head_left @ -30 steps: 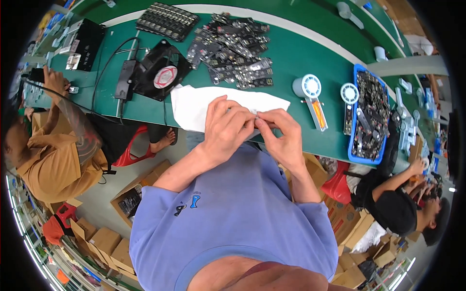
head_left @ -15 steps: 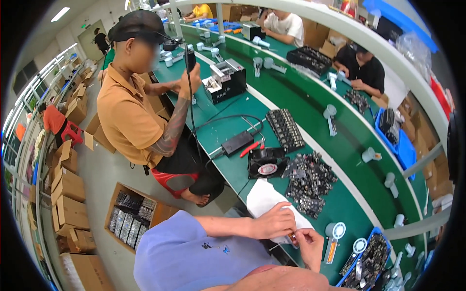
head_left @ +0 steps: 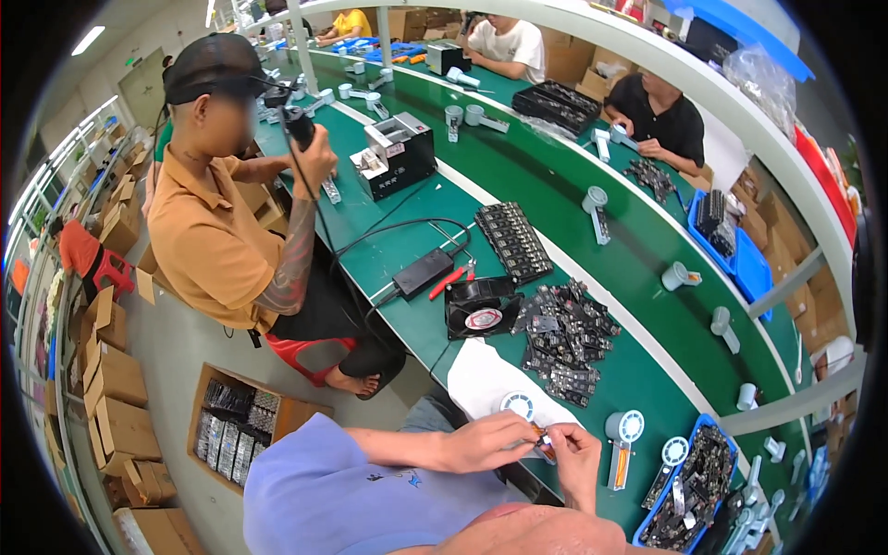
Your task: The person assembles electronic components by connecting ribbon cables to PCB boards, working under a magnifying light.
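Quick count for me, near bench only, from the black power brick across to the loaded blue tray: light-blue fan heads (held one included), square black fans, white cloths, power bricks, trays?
Light-blue fan heads: 3, one of them by the left hand
Square black fan: 1
White cloth: 1
Black power brick: 1
Blue tray: 1
Total: 7

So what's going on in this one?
Someone at a green workbench has both hands at a light-blue handheld fan: the left hand and right hand meet at its handle, over the edge of a white cloth. A heap of circuit boards lies beyond the cloth; another fan is on the bench to the right. On the left, a co-worker grips a dark corded tool.
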`<state>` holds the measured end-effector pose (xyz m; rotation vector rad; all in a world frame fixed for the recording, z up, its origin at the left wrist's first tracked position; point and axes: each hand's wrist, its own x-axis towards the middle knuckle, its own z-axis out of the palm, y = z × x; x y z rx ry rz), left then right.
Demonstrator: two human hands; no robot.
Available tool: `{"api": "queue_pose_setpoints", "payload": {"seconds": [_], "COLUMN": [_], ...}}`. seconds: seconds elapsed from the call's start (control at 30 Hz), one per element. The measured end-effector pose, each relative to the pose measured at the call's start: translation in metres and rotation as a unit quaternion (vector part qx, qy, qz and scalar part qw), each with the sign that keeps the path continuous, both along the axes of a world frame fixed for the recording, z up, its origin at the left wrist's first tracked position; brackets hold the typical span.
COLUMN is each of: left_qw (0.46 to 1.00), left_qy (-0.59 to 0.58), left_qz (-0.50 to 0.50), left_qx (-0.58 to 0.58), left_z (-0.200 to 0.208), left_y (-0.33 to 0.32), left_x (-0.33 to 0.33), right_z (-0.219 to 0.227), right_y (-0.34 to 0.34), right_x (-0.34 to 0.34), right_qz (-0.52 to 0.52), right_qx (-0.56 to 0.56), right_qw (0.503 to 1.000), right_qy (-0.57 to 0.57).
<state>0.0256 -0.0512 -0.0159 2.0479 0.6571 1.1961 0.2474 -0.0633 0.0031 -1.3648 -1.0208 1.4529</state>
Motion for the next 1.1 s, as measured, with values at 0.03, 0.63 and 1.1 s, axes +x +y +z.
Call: {"api": "queue_pose_setpoints", "payload": {"seconds": [0.03,0.63,1.1], "left_qw": [1.000,0.861,0.878], "left_qy": [-0.001,-0.299,-0.242], "left_qz": [-0.007,-0.008,0.003], "left_qx": [-0.006,-0.412,-0.412], "left_z": [0.005,-0.021,-0.006], "left_y": [-0.007,-0.035,-0.030], "left_x": [-0.003,0.013,-0.001], "right_z": [-0.001,0.006,0.015], "right_y": [-0.002,-0.022,-0.015], "right_x": [-0.001,-0.027,-0.026], "right_qz": [-0.009,0.024,0.062], "right_qx": [0.008,0.089,0.065], "right_qw": [1.000,0.995,0.991], "right_qy": [0.012,-0.033,-0.094]}}
